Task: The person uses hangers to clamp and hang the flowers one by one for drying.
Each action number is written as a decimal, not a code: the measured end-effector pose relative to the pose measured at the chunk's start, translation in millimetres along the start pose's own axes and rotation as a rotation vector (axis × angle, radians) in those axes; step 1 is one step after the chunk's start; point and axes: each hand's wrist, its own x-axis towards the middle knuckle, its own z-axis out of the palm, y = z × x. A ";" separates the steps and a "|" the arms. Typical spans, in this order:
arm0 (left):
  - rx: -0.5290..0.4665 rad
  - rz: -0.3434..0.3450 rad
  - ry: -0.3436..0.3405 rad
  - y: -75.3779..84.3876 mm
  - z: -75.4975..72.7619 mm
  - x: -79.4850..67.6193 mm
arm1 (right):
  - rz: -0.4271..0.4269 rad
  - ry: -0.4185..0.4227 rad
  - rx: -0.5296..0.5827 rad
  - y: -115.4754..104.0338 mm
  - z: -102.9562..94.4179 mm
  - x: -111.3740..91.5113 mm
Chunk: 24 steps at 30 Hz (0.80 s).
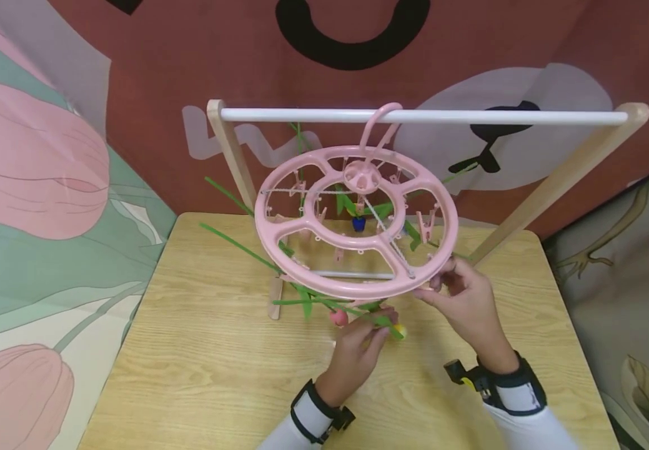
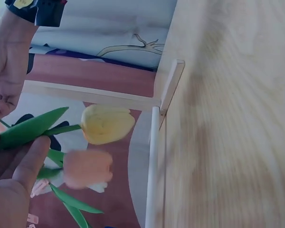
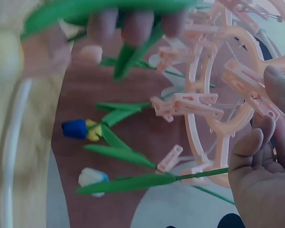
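Observation:
A pink round clip hanger (image 1: 352,289) hangs by its hook from a white bar, with pink clothespins around its rings. At its near right rim, my right hand (image 1: 467,306) pinches a pink clothespin (image 3: 244,81) between thumb and fingers. Below the near rim, my left hand (image 1: 352,356) pinches the green stem and leaf of an artificial yellow tulip (image 2: 107,124), its bloom pointing down toward the table. A peach-pink tulip (image 2: 88,168) hangs close beside it. Farther in, a blue tulip (image 3: 74,129) and a white tulip (image 3: 92,180) hang bloom-down from the hanger.
The white bar (image 1: 470,117) spans two wooden posts (image 1: 560,178) standing on a wood-grain table (image 1: 189,375). Green stems (image 1: 234,245) stick out past the hanger's left side. A printed cloth (image 1: 189,50) covers the back, close behind the rack.

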 end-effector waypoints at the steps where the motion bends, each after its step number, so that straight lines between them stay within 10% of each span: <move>1: 0.005 -0.014 0.007 -0.2 0.8 1.0 | 0.002 0.001 -0.003 -0.2 2.1 -1.9; 24: 0.118 -0.198 0.059 -10.6 13.2 17.8 | 0.006 -0.007 -0.063 1.1 22.0 -20.1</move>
